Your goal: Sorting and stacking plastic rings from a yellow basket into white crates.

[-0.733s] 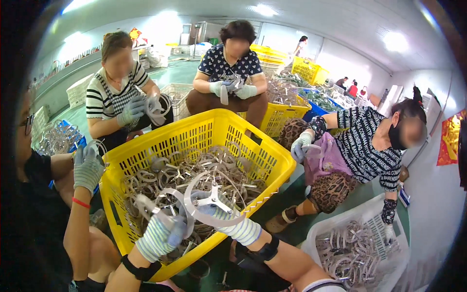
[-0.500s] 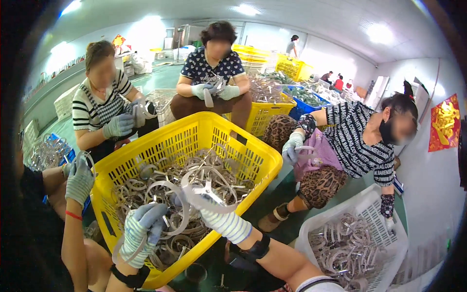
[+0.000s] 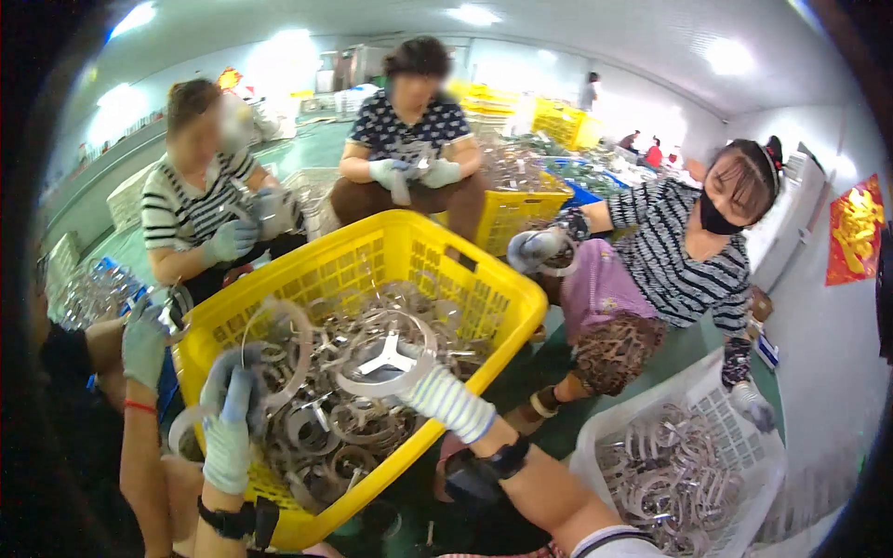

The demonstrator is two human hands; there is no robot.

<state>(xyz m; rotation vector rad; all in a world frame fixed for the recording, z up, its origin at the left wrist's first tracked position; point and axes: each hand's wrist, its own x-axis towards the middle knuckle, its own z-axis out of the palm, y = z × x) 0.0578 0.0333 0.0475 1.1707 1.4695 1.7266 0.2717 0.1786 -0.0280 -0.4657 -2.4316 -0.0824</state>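
Over the left part of the yellow basket is my left hand, in a striped glove with grey fingers. Its fingers are closed on a translucent ring-shaped band; another pale curved band hangs beside that hand. My right hand, gloved alike, grips a round translucent ring part with a three-armed metal piece across its middle. The glove's fingers are partly hidden behind this ring. Beneath both hands the basket holds a heap of similar bands and metal bits.
Co-workers sit round the basket, one at the left, one at the back and one at the right, handling like parts. A white basket of rings stands at right. More yellow crates are behind.
My left hand has moved left and up with its band. The ring part in my right hand has turned to show its three-armed middle. The right-hand co-worker has lifted their head and shifted the held ring.
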